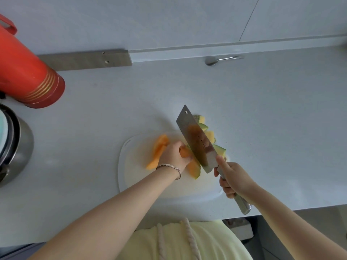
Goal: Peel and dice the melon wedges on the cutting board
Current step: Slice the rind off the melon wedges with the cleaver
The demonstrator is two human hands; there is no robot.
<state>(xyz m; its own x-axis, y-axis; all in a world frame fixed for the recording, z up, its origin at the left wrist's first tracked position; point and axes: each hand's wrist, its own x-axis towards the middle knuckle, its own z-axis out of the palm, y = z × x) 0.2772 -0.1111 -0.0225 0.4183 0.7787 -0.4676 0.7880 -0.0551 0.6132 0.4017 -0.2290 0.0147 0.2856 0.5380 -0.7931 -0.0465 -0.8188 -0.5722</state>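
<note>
The melon wedge (194, 168) lay on the cutting board (131, 181), held by the curled fingers of the left hand (173, 154). The cleaver (195, 139), its handle gripped by the right hand (234, 178), rested tilted against it. Risk judged: blade just beside fingertips; wet flesh could slip and expose them.

Both bare forearms reach forward across the near edge of the cutting board (169, 186). The left hand (174, 155), with a bracelet (170, 166) at the wrist, lies back-up over the board's middle, its fingers curled down onto a melon wedge (193, 168). The right hand (233, 178) is at the board's right edge, its fingers wrapped round the handle of a cleaver (197, 141), with one finger stretched up to the base of the blade.
</note>
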